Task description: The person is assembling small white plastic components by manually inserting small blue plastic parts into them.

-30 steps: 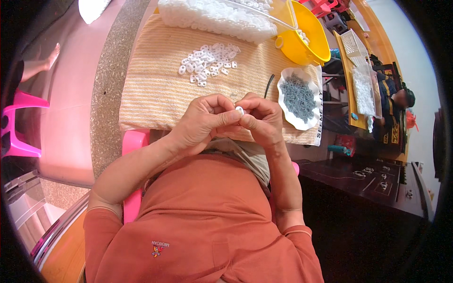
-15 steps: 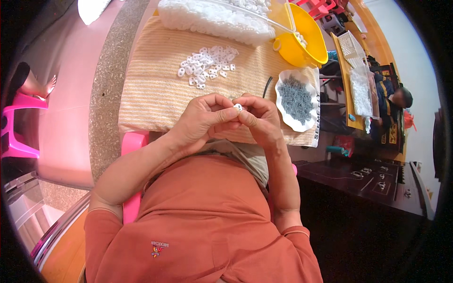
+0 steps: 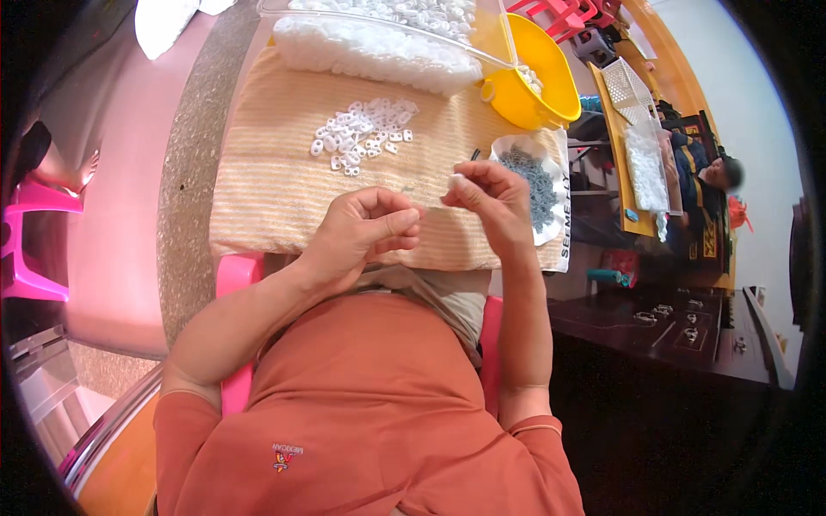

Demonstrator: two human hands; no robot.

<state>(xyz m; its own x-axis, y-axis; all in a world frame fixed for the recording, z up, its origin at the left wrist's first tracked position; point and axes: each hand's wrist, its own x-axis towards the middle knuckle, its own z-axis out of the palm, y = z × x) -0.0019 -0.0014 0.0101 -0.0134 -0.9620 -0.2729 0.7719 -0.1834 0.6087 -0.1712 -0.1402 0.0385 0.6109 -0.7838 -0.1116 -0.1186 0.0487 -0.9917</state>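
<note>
My right hand (image 3: 495, 202) pinches a small white plastic piece (image 3: 456, 178) between thumb and fingers, partly covered by them. Apart from it, my left hand (image 3: 370, 225) is closed with thumb against forefinger; whatever it may hold is hidden. A tiny grey bit (image 3: 407, 189) shows over the cloth between the hands. Beyond them lies a loose pile of white plastic pieces with holes (image 3: 357, 129). Small grey parts (image 3: 533, 185) fill a white wavy-edged dish (image 3: 551, 230) beside my right hand, which partly hides the dish.
A striped cloth (image 3: 258, 189) covers the table. At its far side stand a clear bin (image 3: 379, 26) of white pieces and a yellow basin (image 3: 559, 95). A short black strip (image 3: 476, 155) lies near the dish. Another person (image 3: 714, 172) sits at a table to the right.
My hands have come apart from around the white piece. The right moved right and slightly up with it; the left moved slightly left and down. The whole view shifted a little.
</note>
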